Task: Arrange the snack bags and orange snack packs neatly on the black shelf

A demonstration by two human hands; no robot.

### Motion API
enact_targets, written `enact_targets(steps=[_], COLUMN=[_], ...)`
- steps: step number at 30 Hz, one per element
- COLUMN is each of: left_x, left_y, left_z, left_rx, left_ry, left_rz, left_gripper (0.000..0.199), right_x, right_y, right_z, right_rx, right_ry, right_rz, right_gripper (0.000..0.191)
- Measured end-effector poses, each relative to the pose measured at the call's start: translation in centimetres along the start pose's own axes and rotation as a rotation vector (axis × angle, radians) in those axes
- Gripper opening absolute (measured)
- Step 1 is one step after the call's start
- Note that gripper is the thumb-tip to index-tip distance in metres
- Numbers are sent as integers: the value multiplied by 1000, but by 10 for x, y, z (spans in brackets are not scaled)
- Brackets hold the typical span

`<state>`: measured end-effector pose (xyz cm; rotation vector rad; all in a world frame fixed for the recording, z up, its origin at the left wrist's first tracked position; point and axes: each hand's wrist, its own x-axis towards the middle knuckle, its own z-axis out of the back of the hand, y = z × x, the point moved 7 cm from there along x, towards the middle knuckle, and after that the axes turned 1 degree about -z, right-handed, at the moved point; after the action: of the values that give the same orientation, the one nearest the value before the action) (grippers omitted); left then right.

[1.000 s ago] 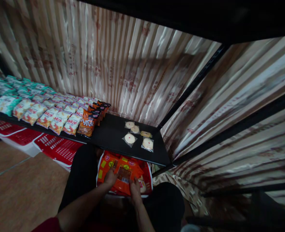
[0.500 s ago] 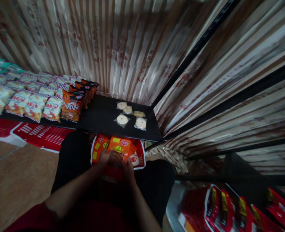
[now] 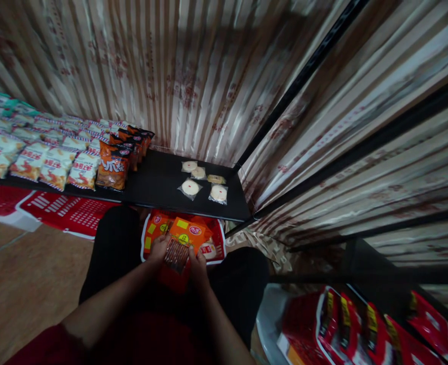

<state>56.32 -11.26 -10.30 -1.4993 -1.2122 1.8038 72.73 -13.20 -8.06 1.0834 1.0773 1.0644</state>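
Observation:
Between my two hands is an orange snack packet (image 3: 188, 229) with a clear window showing brown strips. My left hand (image 3: 160, 248) grips its left edge, and my right hand (image 3: 197, 263) grips its right edge. The packet is tilted, its top end leaning over a red basket (image 3: 221, 243) with a white rim. More orange packets (image 3: 152, 235) lie in that basket, along with a pale packet (image 3: 208, 250) near its right side. The basket stands at my knees, below the front edge of a black shelf (image 3: 155, 175).
Several round, clear-wrapped crackers (image 3: 190, 187) lie on the shelf's right part. White snack bags (image 3: 83, 168) and orange-black bags (image 3: 112, 165) fill its left. Black frame bars (image 3: 285, 109) slope up at right. Red bags (image 3: 376, 324) stand in a basket at lower right.
The orange packet has come slightly closer to my body and tilted, with both hands still on it. The view has shifted a little.

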Motion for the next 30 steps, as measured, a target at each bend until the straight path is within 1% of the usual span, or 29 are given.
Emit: enact_targets(steps=[5, 7, 10, 13, 15, 16, 20, 22, 24, 26, 30], left_x=[-1, -2, -6, -15, -23, -26, -44, -51, -56, -58, -59], left_y=[2, 0, -10, -22, -32, -37, -67, -78, -86, -91, -96], left_z=[11, 15, 19, 18, 15, 14, 9, 8, 10, 13, 16], left_rx=[159, 229, 310, 357, 375, 385, 439, 435, 421, 408, 403], left_ry=[-37, -56, -80, -73, -60, -62, -110, -131, -156, -186, -177], left_rz=[-28, -48, -96, -147, -206, -260, -556, -649, -711, -739, -768], left_gripper=[29, 22, 8, 20, 25, 25, 25, 24, 24, 26, 29], right_x=[-4, -6, -8, -9, -10, -11, -11, -10, -9, -7, -3], right_y=[7, 10, 13, 22, 33, 40, 73, 90, 104, 114, 124], right_z=[-8, -11, -11, -8, -6, -6, -11, -12, -12, -13, -19], right_rx=[96, 136, 147, 126, 137, 148, 145, 98, 24, -54, -185], right_ry=[-15, -12, -20, -23, -17, -5, 85, 83, 62, 57, 62], right_rz=[-66, -90, -119, -111, -89, -79, -23, 28, 88, 143, 219], right_gripper=[49, 50, 50, 49, 48, 47, 44, 42, 40, 39, 39])
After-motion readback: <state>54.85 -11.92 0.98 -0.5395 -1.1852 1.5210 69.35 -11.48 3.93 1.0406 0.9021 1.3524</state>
